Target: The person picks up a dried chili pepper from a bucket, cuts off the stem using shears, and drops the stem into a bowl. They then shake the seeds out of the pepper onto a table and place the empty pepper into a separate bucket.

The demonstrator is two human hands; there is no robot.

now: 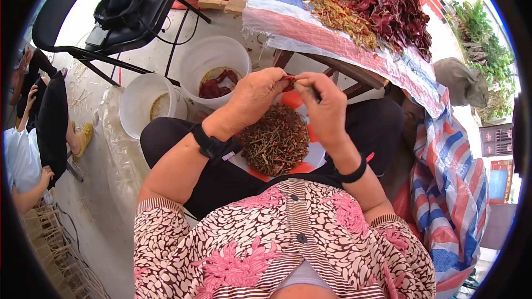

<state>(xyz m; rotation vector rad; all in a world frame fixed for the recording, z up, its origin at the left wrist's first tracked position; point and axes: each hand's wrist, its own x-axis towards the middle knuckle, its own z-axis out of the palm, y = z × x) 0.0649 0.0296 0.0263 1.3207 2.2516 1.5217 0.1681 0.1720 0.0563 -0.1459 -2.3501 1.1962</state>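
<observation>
My left hand [256,95] pinches a dried red chili pepper [288,80] between thumb and fingers, at the front of the table. Close against it, my right hand [323,105] has its fingertips pressed on the chili's other side. Most of the chili is covered by the fingers. Below both hands, a heap of chili stems [274,139] lies between my legs on a red and white surface. A white bucket [185,61] beyond my left wrist holds some dark red chilies [218,86] and yellowish seeds.
Dried chilies [382,8] and loose seeds [338,19] cover part of a striped sheet [288,16] on the table. A second white bucket [130,108] stands at left, near a black folding chair [119,36]. Another person [25,149] sits at far left.
</observation>
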